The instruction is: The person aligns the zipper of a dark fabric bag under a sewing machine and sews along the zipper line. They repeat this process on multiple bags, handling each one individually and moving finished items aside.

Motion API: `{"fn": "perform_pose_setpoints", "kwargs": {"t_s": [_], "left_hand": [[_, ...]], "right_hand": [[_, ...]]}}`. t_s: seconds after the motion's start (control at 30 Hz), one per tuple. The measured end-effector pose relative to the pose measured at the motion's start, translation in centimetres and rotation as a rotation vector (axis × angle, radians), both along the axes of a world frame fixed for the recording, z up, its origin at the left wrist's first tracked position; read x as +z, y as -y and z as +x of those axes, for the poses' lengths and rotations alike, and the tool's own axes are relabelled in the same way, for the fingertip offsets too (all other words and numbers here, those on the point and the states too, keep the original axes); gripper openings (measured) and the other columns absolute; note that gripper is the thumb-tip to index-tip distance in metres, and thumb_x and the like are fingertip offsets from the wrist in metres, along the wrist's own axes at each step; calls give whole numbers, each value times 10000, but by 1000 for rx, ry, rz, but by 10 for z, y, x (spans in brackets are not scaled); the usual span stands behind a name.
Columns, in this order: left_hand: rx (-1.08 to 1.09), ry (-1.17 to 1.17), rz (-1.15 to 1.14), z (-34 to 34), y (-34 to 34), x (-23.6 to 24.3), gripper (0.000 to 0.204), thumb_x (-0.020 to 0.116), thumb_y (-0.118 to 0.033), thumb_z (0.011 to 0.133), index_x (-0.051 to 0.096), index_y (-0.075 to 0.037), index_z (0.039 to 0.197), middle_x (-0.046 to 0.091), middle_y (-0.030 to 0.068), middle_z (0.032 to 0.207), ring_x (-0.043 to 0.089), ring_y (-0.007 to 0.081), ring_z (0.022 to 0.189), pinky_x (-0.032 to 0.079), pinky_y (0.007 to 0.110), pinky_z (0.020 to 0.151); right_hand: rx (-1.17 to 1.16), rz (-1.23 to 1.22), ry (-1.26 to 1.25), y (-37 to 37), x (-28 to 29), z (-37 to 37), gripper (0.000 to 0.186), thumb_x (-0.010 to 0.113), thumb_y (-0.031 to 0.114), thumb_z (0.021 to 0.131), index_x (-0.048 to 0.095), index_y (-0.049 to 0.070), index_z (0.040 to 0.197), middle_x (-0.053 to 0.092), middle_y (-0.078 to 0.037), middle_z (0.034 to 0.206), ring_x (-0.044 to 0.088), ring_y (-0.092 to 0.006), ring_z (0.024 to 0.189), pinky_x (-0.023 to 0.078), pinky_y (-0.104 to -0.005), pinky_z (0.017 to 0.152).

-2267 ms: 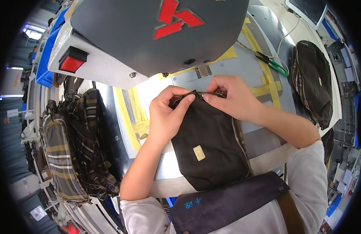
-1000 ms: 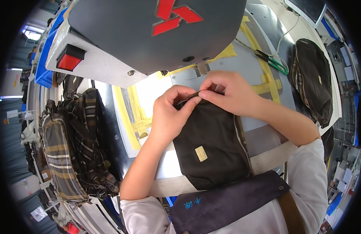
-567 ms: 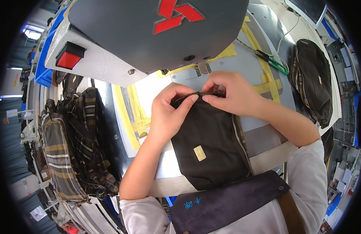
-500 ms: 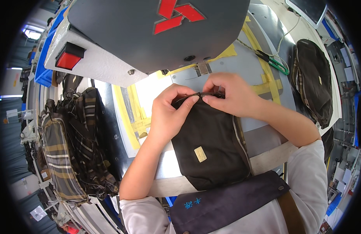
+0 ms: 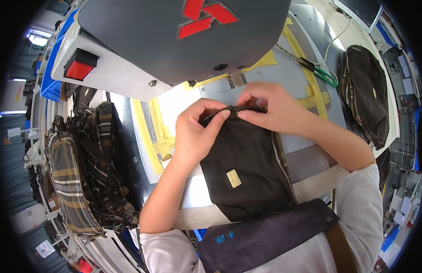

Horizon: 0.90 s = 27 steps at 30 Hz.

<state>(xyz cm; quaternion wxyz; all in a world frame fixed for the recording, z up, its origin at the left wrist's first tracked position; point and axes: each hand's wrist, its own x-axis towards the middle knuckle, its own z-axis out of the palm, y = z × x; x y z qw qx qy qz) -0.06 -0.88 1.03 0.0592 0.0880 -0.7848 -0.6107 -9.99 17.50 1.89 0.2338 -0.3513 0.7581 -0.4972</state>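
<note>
A dark brown fabric bag piece [image 5: 247, 168] with a cream label lies before me, its lower end at the table's front edge. A metal zipper [image 5: 280, 159] runs along its right side and bends round to the top edge. My left hand [image 5: 197, 129] pinches that top edge between thumb and fingers. Close beside it, my right hand [image 5: 270, 109] grips the zippered edge, thumb toward me. The edge is held just in front of the sewing machine's small metal foot plate [image 5: 237, 80]. What lies under the piece is hidden.
The grey machine head [image 5: 183, 41] with a red switch [image 5: 79, 67] overhangs the work. Green-handled snips [image 5: 324, 75] lie at the right on a cord. Another dark bag piece [image 5: 368, 95] rests far right. Plaid bag pieces [image 5: 69, 182] are piled at left. Yellow tape [image 5: 149, 132] marks the tabletop.
My right hand has shifted slightly up and right along the zippered edge, its fingers a little more spread from the left hand. The left hand stays almost in place.
</note>
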Motion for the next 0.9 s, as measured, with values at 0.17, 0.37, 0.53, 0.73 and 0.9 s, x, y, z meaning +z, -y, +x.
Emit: {"fn": "perform_pose_setpoints", "kwargs": {"t_s": [0.17, 0.37, 0.53, 0.73, 0.9], "left_hand": [[-15, -38, -27, -3, 0, -8, 96, 702, -46, 841, 651, 3, 907, 672, 57, 853, 642, 133, 802, 505, 260, 756], [-9, -46, -122, -7, -1, -10, 94, 694, -46, 832, 655, 8, 898, 675, 73, 838, 643, 150, 785, 502, 275, 754], [21, 61, -185, -15, -4, -2, 109, 704, -65, 845, 656, 15, 902, 667, 18, 818, 599, 76, 775, 482, 223, 732], [59, 144, -282, -37, -11, 3, 183, 741, -115, 791, 667, 15, 896, 664, 50, 784, 610, 119, 732, 490, 266, 709], [35, 38, -477, -48, -8, -6, 183, 730, -131, 772, 673, 4, 882, 668, 83, 768, 637, 166, 733, 489, 288, 698]], "right_hand": [[-19, 52, -63, 1, -5, 2, 134, 691, 109, 831, 607, 19, 885, 589, -53, 836, 573, -135, 740, 458, -283, 638], [-59, 129, -156, 2, -6, 2, 180, 688, 187, 821, 627, 25, 873, 619, -91, 829, 591, -211, 706, 475, -332, 639], [-123, 49, -304, -7, -19, -9, 160, 685, 189, 827, 666, 36, 869, 630, -86, 817, 598, -227, 694, 477, -342, 640], [-195, 106, -231, -6, -16, -26, 134, 677, 150, 834, 649, 30, 888, 613, -64, 749, 578, -190, 660, 468, -312, 639], [-179, 286, -199, 7, -3, -33, 132, 651, 139, 803, 601, 42, 877, 590, -55, 667, 569, -201, 626, 440, -338, 595]]}}
